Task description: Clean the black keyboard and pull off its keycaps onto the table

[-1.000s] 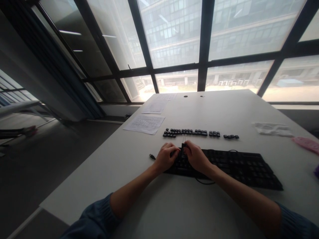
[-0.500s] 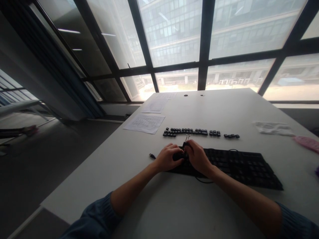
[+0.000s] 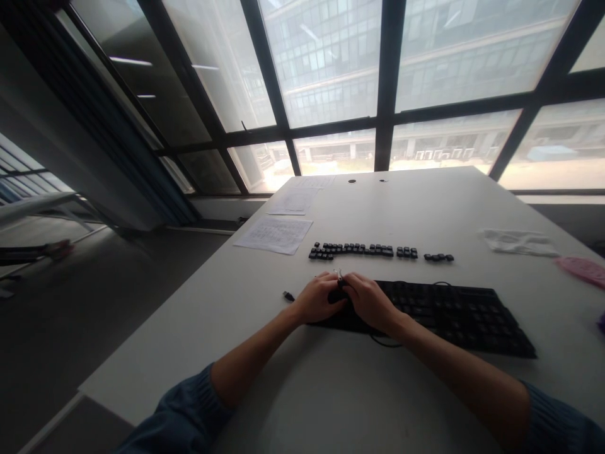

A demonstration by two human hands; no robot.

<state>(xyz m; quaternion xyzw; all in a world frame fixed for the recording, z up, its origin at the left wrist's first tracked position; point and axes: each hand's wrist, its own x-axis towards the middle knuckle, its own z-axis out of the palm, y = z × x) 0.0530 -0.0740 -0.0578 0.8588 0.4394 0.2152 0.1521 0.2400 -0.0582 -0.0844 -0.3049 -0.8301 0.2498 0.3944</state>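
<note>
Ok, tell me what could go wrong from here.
The tool with wire ends is small and mostly hidden between the left hand and right hand; if the grip slips, it might scratch the keyboard.

The keycaps lie loose just beyond the hands, so a stray knuckle could scatter them.

The cable loops out past the keyboard's near edge, close to the right forearm, and might snag.

The white table (image 3: pixel 454 214) bears a keyboard (image 3: pixel 454 315), loose keycaps (image 3: pixel 375 250), papers (image 3: pixel 274 235) and, apparently, cloths (image 3: pixel 520 243).
</note>
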